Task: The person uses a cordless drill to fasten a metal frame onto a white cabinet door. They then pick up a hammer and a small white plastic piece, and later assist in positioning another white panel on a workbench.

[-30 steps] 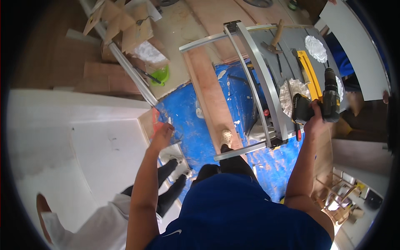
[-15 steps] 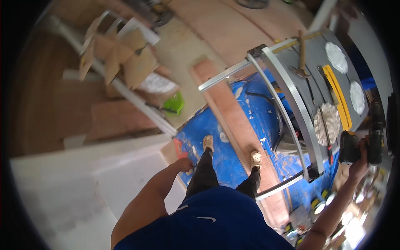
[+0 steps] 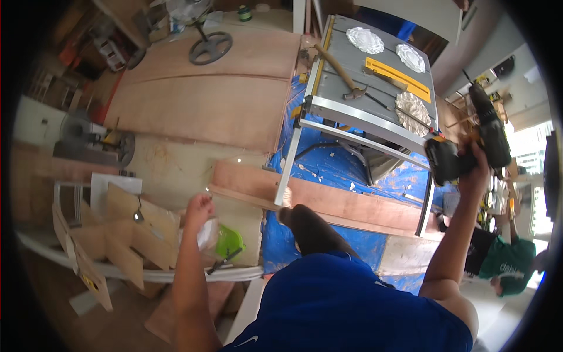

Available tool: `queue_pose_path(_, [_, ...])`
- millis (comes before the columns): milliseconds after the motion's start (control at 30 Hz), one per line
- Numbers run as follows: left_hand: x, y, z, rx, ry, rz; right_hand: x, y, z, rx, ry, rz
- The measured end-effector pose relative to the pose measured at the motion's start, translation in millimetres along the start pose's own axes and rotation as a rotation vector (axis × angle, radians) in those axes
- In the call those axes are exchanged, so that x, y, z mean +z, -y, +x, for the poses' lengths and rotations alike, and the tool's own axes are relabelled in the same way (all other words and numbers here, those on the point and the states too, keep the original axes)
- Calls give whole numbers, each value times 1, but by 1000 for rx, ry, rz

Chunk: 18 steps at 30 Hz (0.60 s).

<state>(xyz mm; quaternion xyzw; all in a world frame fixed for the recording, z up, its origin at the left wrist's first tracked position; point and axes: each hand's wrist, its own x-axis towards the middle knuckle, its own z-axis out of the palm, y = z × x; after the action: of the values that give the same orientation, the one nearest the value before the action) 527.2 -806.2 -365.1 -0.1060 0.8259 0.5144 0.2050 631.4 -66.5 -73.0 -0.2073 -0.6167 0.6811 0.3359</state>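
From where I stand, the fetching part looks done: the cordless drill (image 3: 495,141) is up in the grip of the person's right hand (image 3: 476,163), fingers wrapped about its handle, while its actual use looks to be all left, since the tip meets no workpiece that I can see. How much boring or driving that means, I couldn't say. The drill is held out beside the near right corner of the grey-topped metal table (image 3: 334,38), clear of the tools lying there, a hammer (image 3: 353,91) and a yellow bar (image 3: 404,84) among them (and three crinkled silvery discs (image 3: 365,40), which I can't quite place). It's a dark, chunky thing, nearly black, with a blocky battery at the foot of the handle on the table side and its nose angled away from the body; something thin seems to stick out of the chuck, though it's too small to be sure of. The left hand (image 3: 201,210) hangs in the air above the pale floor, fingers loosely curled, near a bright green scoop-like container (image 3: 230,240); whether it pinches anything small, I can't tell.
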Motion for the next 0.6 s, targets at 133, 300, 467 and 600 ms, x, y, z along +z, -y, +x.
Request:
queue_pose_path(133, [-85,-140,105,337,30,388,129,-24,-5,-61,48,9])
queue_pose_path(300, [-307,-151,181,243,-211,439,282,-89,28,-23,83,47])
queue_pose_path(467, [-440,-11,152,-113,-392,736,381,-84,39,42,215,53])
queue_pose_path(600, [-391,100,141,-304,158,756,392,-65,28,-58,84,-200])
